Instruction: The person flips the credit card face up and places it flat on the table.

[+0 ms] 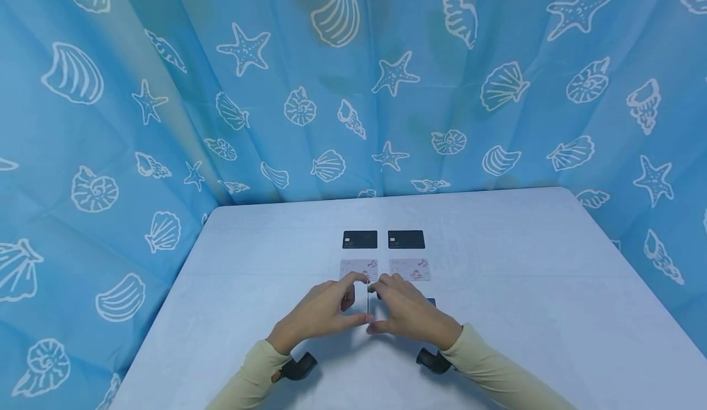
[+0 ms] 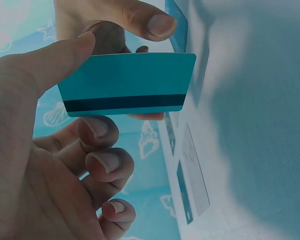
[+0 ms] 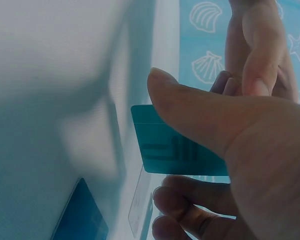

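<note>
A teal card point(image 2: 130, 80) with a black stripe stands on edge between both hands, seen edge-on in the head view. My left hand point(image 1: 323, 312) grips it by its long edges, thumb on one and fingertips at the other. Across from it, my right hand point(image 1: 411, 312) is close around the card's other end. In the left wrist view its thumb sits apart from the upper edge, and a fingertip shows at the lower edge. Faint marks show on the card's other face point(image 3: 170, 150) in the right wrist view, where the right thumb overlaps it.
Two black cards point(image 1: 360, 240) point(image 1: 405, 240) lie side by side on the white table point(image 1: 265, 244). Nearer, two pale pink cards point(image 1: 353, 267) point(image 1: 410, 269) form another row. A blue card point(image 3: 82, 215) lies beside my right hand. A blue shell-print curtain point(image 1: 331, 91) hangs behind.
</note>
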The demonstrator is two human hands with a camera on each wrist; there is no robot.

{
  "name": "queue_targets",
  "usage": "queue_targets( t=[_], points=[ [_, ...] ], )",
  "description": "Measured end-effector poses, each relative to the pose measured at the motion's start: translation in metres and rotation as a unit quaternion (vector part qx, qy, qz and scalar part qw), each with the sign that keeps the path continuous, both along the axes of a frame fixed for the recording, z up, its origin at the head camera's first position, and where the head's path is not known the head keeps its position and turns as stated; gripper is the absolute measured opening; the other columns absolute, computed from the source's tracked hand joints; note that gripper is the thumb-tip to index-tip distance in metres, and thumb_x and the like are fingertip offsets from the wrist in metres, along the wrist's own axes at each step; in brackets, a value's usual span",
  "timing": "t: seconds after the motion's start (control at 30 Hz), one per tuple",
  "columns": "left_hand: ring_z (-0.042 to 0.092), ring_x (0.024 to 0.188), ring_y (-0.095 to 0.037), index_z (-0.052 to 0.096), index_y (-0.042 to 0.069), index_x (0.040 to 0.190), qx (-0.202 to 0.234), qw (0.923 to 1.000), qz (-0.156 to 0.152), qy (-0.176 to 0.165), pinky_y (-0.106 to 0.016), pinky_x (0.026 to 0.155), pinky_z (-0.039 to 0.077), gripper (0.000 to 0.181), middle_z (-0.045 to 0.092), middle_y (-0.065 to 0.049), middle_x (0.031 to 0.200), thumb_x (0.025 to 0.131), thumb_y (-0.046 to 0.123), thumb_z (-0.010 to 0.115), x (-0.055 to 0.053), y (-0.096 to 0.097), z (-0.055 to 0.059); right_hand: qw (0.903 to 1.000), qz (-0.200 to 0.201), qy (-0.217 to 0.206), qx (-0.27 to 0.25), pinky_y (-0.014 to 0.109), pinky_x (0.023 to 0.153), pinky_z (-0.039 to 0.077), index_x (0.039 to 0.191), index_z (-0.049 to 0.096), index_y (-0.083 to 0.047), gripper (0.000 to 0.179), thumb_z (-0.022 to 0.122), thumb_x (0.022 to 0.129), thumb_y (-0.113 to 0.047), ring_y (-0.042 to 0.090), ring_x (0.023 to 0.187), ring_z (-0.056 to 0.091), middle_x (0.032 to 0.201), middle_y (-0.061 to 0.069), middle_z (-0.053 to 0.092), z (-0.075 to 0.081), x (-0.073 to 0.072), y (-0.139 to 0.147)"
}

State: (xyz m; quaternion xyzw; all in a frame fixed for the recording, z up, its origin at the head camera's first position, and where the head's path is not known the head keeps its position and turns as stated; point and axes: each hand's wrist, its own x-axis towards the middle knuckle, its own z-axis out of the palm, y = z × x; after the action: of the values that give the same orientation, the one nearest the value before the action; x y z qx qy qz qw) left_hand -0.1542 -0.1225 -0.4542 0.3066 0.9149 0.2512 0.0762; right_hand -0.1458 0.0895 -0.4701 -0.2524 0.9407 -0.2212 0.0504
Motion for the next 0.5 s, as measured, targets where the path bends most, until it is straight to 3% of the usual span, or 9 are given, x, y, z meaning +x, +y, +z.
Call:
queue_targets(
  t=[0.5],
  points=[
    [0.046,0.063,-0.003,0.052,0.02,0.144,0.004,0.9999,0.011,-0.011,-0.02,0.057,0.039,0.07,0.064,-0.001,0.081,0.088,0.053,0.078,0.0007,-0.0032,0.0017,1.0,0.0,-0.001,0.001,0.036,0.084,0.046,0.128,0.067,-0.004,0.066,0.09,0.078,-0.04,0.015,0.096,0.049,0.112,0.003,0.065,-0.0023,0.0015,0.0001]
  ],
)
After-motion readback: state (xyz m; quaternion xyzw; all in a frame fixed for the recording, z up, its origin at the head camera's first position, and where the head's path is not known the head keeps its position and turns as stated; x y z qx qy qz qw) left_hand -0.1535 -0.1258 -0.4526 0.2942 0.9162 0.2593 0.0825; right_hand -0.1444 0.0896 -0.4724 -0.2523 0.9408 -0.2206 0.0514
